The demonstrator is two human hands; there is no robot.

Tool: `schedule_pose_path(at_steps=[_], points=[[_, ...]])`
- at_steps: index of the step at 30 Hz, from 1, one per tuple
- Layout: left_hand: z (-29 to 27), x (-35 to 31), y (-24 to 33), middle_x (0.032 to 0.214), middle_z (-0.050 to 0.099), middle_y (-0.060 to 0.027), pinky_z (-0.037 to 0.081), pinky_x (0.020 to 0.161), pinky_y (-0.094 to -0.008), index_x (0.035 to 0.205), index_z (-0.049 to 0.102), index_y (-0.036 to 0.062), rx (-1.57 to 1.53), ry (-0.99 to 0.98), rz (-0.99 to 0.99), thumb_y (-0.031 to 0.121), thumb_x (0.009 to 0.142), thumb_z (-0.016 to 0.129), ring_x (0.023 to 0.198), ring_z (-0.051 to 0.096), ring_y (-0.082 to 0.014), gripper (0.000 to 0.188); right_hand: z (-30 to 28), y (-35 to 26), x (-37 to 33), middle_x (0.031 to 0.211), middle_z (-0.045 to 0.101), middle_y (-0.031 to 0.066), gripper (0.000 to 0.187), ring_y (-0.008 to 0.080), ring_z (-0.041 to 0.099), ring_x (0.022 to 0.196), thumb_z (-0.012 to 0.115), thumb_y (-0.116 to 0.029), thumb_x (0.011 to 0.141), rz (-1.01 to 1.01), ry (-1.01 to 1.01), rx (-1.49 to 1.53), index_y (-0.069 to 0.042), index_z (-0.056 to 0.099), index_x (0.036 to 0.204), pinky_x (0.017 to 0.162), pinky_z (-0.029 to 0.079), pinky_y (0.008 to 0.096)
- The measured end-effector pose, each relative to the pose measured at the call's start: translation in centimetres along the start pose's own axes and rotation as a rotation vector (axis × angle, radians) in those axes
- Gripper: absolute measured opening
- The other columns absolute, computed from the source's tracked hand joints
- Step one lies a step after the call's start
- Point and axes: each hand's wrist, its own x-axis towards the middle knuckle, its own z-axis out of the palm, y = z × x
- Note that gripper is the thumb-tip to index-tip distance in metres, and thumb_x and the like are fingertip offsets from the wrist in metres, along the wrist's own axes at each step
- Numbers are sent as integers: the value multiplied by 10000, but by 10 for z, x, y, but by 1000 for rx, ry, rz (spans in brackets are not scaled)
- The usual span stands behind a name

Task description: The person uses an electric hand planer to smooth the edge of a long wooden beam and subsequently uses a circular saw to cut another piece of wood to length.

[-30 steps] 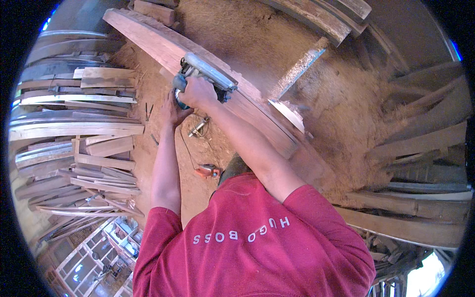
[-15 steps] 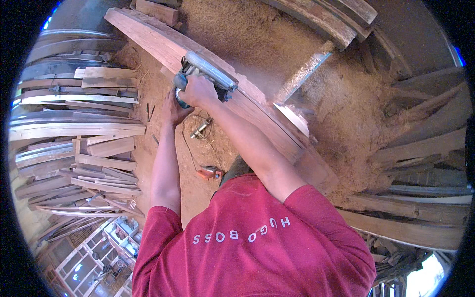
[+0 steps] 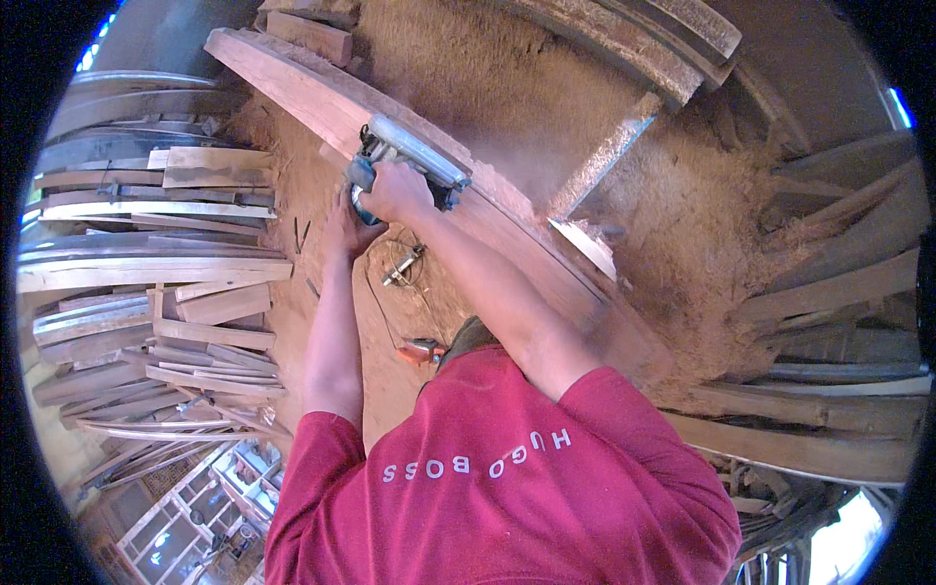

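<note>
A teal and silver circular saw point(image 3: 417, 153) rests on a long reddish timber beam point(image 3: 292, 96) that slants from upper left to lower right. My right hand point(image 3: 398, 193) is closed round the saw's upper handle. Lower down on its near left side, my left hand point(image 3: 348, 232) grips the teal body, its fingers partly hidden behind the tool. A dark straight line runs along the beam to the lower right of the saw. The blade is out of sight.
Stacked planks point(image 3: 156, 273) line the left side, with more boards point(image 3: 838, 409) at right. Sawdust point(image 3: 458, 68) covers the ground beyond the beam, where a dusty bar point(image 3: 604, 156) lies. An orange tool point(image 3: 421, 352) and a cord point(image 3: 382, 304) sit on the near ground.
The saw and both hands appear slightly lower and to the right, but much of the surrounding scene has shifted similarly. Both hands keep their hold on the saw.
</note>
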Motion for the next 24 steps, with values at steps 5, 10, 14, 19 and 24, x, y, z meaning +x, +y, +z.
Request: schedule_pose_path(at_steps=[5, 10, 14, 19, 24], points=[[1, 4, 16, 1444, 522, -203, 440, 1101, -515, 1536, 360, 95, 33, 11, 14, 432, 601, 899, 1315, 503, -432, 1131, 0, 11, 8, 1085, 723, 269, 435, 415, 699, 1055, 684, -365, 800, 21, -7, -36, -48, 735, 1093, 951, 556, 505], [13, 11, -1, 1458, 522, -192, 425, 1118, -512, 1535, 370, 120, 84, 40, -21, 423, 587, 884, 1321, 499, -415, 1121, 9, 16, 16, 1085, 725, 265, 434, 410, 701, 1053, 686, -366, 800, 9, 0, -28, -58, 737, 1102, 953, 558, 503], [16, 18, 13, 1472, 519, -173, 423, 1120, -511, 1531, 378, 136, 79, 30, -36, 432, 575, 890, 1338, 491, -402, 1124, 7, 26, 25, 1091, 724, 264, 433, 412, 699, 1053, 688, -361, 798, 24, -2, -21, -66, 739, 1111, 953, 556, 504], [18, 23, 6, 1481, 522, -139, 433, 1102, -524, 1527, 378, 146, 68, 59, -17, 426, 573, 897, 1328, 501, -400, 1122, 11, 29, 31, 1093, 725, 262, 426, 413, 699, 1048, 693, -349, 791, 14, 6, -20, -66, 743, 1105, 957, 552, 506], [24, 34, -3, 1489, 516, -141, 436, 1093, -532, 1534, 373, 145, 56, 52, -30, 407, 562, 906, 1326, 502, -405, 1139, 18, 33, 42, 1088, 725, 264, 412, 415, 700, 1044, 696, -336, 784, 9, 20, 3, -64, 749, 1089, 956, 553, 504]])
